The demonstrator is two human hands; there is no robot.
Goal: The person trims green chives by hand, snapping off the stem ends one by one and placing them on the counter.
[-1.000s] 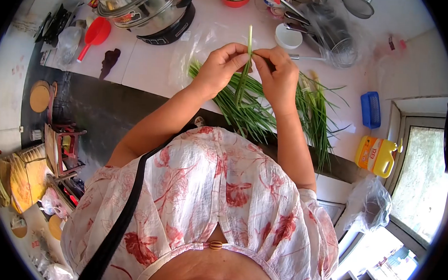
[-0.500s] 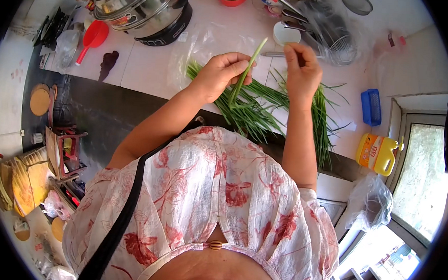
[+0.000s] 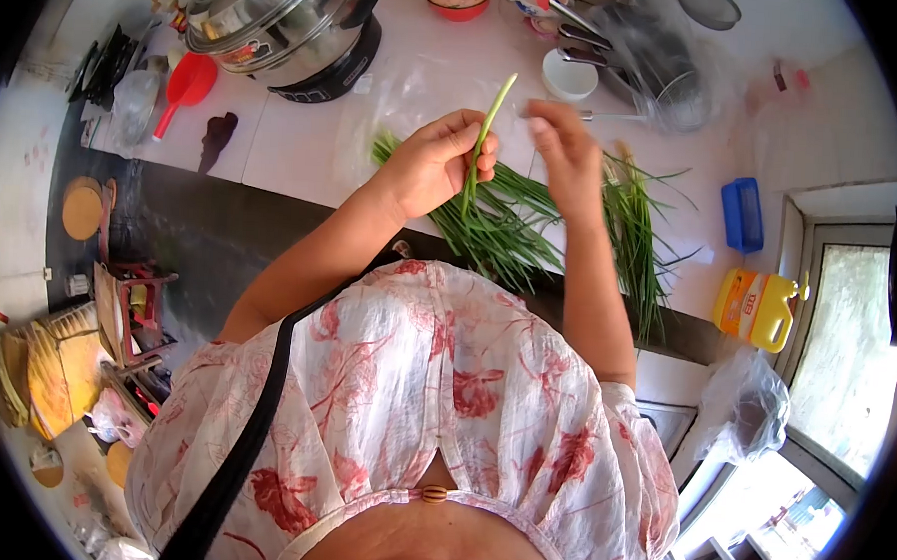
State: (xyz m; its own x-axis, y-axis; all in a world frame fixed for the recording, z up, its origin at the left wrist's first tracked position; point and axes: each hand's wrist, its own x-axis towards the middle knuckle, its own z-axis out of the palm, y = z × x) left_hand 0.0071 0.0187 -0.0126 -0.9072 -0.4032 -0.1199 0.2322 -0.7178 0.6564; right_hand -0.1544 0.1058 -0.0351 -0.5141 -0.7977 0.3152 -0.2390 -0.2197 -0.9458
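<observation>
My left hand (image 3: 436, 162) is closed around a few garlic chives (image 3: 494, 110), their pale stem ends pointing up past the thumb. Just to the right, my right hand (image 3: 571, 157) hangs in the air with bent fingers, smeared by motion; whether anything is between them cannot be seen. Below my left hand, a loose pile of garlic chives (image 3: 500, 237) lies on the white counter, its leaves reaching the front edge. A second bunch of chives (image 3: 638, 238) lies right of my right forearm, partly hidden by it.
On the counter (image 3: 304, 144), a steel steamer pot (image 3: 279, 32) and a red ladle (image 3: 189, 81) stand at the left. Behind my hands are a white bowl (image 3: 569, 77) and a strainer (image 3: 685, 95). A blue basket (image 3: 743, 215) and a yellow jug (image 3: 758, 306) are at the right.
My right hand has moved left and slightly down, nearer the stem ends. My left hand keeps hold of the chives, shifted slightly left.
</observation>
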